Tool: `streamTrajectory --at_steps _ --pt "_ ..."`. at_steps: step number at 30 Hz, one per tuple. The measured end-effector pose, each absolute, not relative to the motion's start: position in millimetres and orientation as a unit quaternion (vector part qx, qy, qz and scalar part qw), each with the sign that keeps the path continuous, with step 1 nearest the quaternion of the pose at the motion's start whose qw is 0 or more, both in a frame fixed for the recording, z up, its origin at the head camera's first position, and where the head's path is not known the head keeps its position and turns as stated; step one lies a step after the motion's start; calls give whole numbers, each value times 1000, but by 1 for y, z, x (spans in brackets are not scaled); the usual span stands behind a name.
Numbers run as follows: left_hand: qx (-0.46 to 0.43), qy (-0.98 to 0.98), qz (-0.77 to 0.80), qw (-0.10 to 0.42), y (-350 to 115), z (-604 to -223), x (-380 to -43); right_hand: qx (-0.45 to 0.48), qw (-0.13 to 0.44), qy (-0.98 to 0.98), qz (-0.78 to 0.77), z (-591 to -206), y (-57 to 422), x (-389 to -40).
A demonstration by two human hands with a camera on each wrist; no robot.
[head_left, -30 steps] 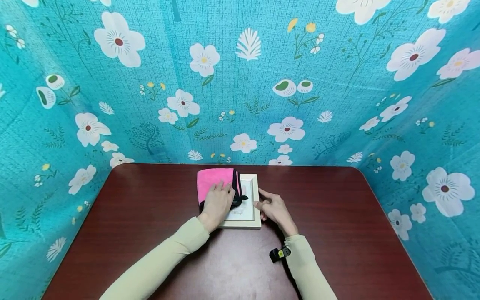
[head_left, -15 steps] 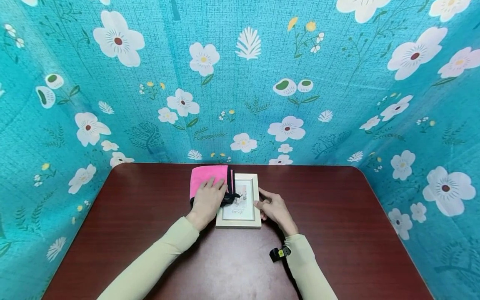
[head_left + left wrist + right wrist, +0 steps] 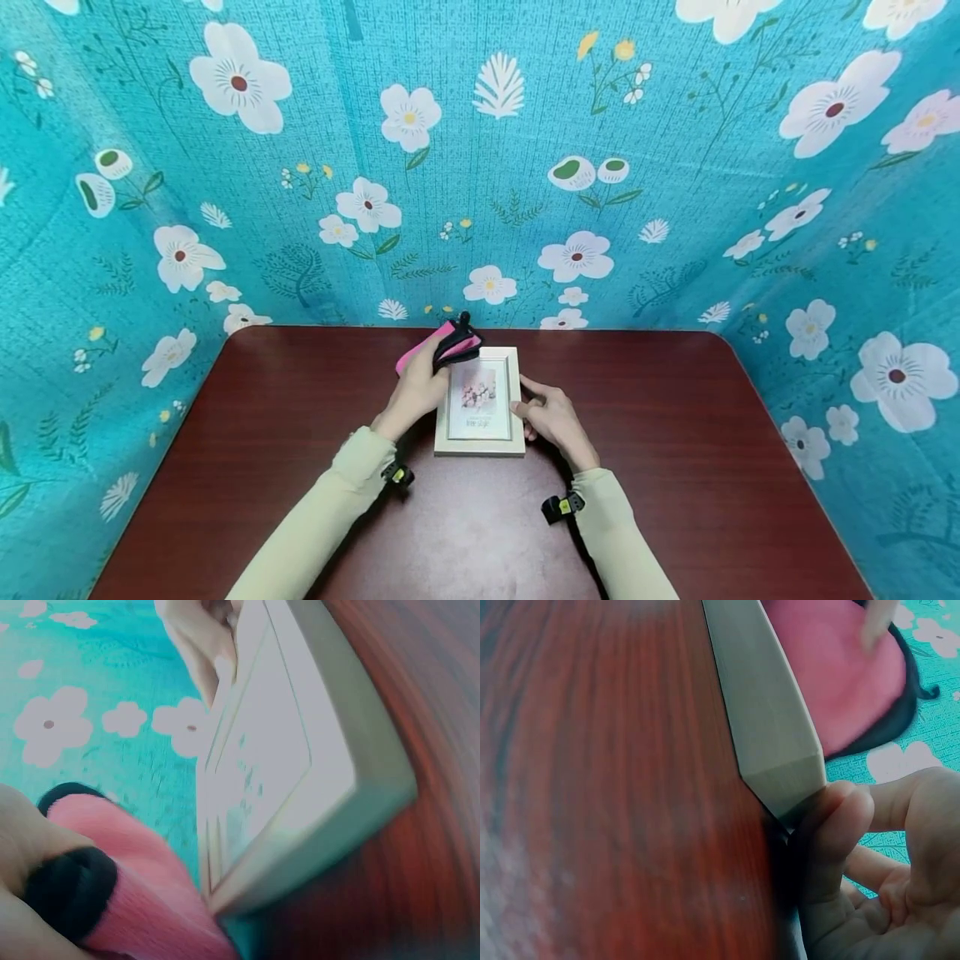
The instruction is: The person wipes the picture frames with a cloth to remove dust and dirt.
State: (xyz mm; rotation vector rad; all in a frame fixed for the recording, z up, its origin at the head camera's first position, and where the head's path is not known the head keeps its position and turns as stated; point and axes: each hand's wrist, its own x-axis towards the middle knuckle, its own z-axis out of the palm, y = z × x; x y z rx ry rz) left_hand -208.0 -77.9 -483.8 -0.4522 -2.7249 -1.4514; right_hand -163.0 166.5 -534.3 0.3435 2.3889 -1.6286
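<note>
A cream picture frame (image 3: 480,404), with pink flowers and lettering behind its pane, lies face up on the table. My left hand (image 3: 415,390) grips a folded pink cloth with black trim (image 3: 424,346), tipped up at the frame's upper left corner. In the left wrist view, the pink cloth (image 3: 142,862) hangs beside the pale frame (image 3: 337,772). My right hand (image 3: 552,418) holds the frame's right edge. Up close in the right wrist view, the right thumb (image 3: 847,817) sits against the frame's corner, and the cloth (image 3: 832,675) shows beyond its edge.
The dark red wooden table (image 3: 660,417) ends just behind the frame and cloth. A turquoise flowered curtain (image 3: 465,167) rises along its back and sides. Small black devices sit on both wrists, the left wrist device (image 3: 397,475) and the right wrist device (image 3: 561,507).
My left hand, earlier flat on the cloth over the frame's left half, slid left, then gathered and tipped the cloth up. The frame's picture is uncovered. My right hand has stayed in place.
</note>
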Motion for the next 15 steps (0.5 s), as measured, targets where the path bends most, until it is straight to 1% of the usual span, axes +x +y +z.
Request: streamTrajectory --at_steps 3,6,11,15 --pt "-165 -851 -499 1 -61 -489 -209 115 112 813 -560 -536 166 -162" --pt "-198 -857 -476 -19 -46 -498 -208 109 108 811 -564 -538 166 -162" --pt "-272 -903 -325 -71 -31 -511 -204 97 108 814 -562 -537 166 -163" --pt "-332 -923 -182 -71 -26 -514 -201 97 105 817 -559 -535 168 -164"
